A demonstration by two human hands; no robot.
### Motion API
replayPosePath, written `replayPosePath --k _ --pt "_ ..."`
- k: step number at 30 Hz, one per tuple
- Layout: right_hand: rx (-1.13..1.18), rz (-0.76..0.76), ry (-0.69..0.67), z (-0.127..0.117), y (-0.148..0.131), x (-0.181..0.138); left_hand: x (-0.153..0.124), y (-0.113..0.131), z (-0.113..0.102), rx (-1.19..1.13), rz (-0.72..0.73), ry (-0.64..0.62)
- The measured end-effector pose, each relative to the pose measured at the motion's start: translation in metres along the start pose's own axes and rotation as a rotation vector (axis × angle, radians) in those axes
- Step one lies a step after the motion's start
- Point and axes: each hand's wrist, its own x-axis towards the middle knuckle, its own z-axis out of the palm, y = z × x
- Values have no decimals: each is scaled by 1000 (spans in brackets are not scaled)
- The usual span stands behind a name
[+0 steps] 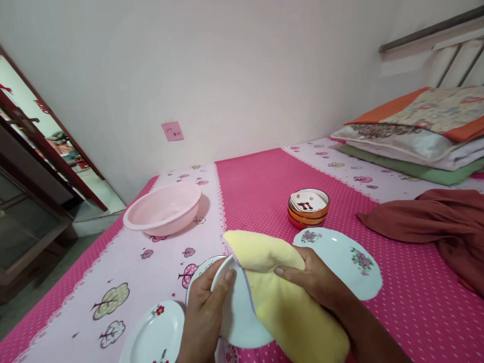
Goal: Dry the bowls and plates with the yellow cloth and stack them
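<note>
My left hand point(210, 304) grips the left rim of a white plate point(244, 316), thumb on top of its face. In my right hand point(309, 277) is a yellow cloth point(288, 307), folded over the plate's upper and right side and pinched at the rim. The cloth hides that part of the plate. Beneath and behind my left hand, another white plate point(205, 265) with dark lettering on its rim lies on the bedspread. A plate with red flowers point(158, 332) lies to the left, and an oval plate with purple flowers point(343, 257) lies beyond my right hand.
A pink basin point(163, 210) stands at the back left of the patterned bedspread point(250, 186). Stacked orange-sided bowls point(308, 208) sit beyond the oval plate. Brown-red fabric point(438, 227) lies at right, with piled pillows and bedding point(423, 133) behind it. A wall closes the far side.
</note>
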Motion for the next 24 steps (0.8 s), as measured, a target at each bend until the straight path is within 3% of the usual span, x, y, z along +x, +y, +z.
replayPosePath --k 4,7,9,12,14,19,24 --pt "192 34 119 17 4 2 6 -3 10 -165 11 241" --pt "339 36 216 44 15 2 7 -2 26 -319 73 454" --pt "379 27 274 65 22 -1 5 -2 37 -312 75 582" --pt "315 84 222 85 27 -8 0 -4 48 -191 27 728" --pt "279 87 201 84 26 -9 0 -5 48 -177 28 718" --pt "157 46 185 40 16 1 5 -2 26 -287 98 430" --pt "3 24 70 8 3 0 5 3 3 -123 61 269"
